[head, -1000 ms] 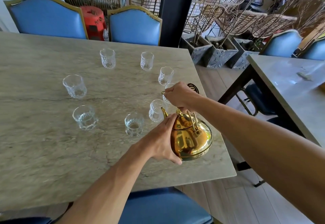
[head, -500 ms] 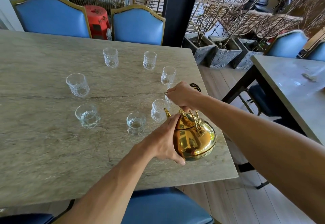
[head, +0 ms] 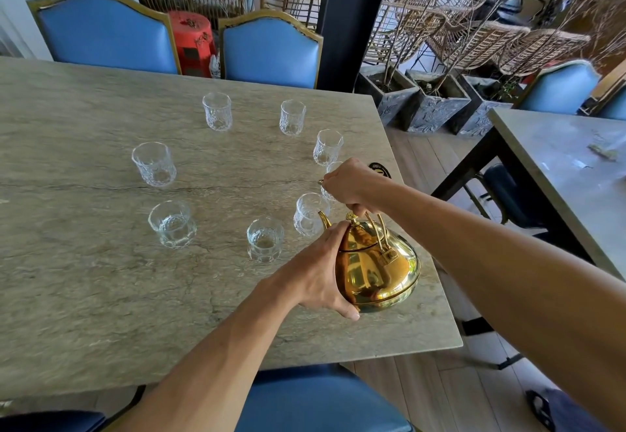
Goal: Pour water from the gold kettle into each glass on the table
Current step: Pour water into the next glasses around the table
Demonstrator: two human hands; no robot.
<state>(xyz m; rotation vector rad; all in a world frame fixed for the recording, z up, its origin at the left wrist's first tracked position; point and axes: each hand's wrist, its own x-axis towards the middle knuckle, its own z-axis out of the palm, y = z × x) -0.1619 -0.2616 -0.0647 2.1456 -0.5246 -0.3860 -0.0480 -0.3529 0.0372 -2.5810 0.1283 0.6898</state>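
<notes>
- Blue chair seat [head: 321,401] tucked under the near edge.
- On the grey stone table [head: 84,296], near its right edge, gold kettle [head: 376,269]: left hand [head: 315,275] pressed flat against its side, right hand [head: 352,184] gripping its handle.
- Mid-table, glasses [head: 154,164] in a ring.
- Beyond, blue chairs [head: 105,35], red stool [head: 191,42], wicker chairs [head: 474,35], planters [head: 437,106].

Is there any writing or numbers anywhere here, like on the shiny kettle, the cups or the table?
No text here can be read.
Black round disc on the table: gold marking, too small to read and partly hidden behind the right hand.
Gold kettle: no writing shows.
Glasses: cut pattern only, no writing.
Red stool: dark marks, no letters legible.
</notes>
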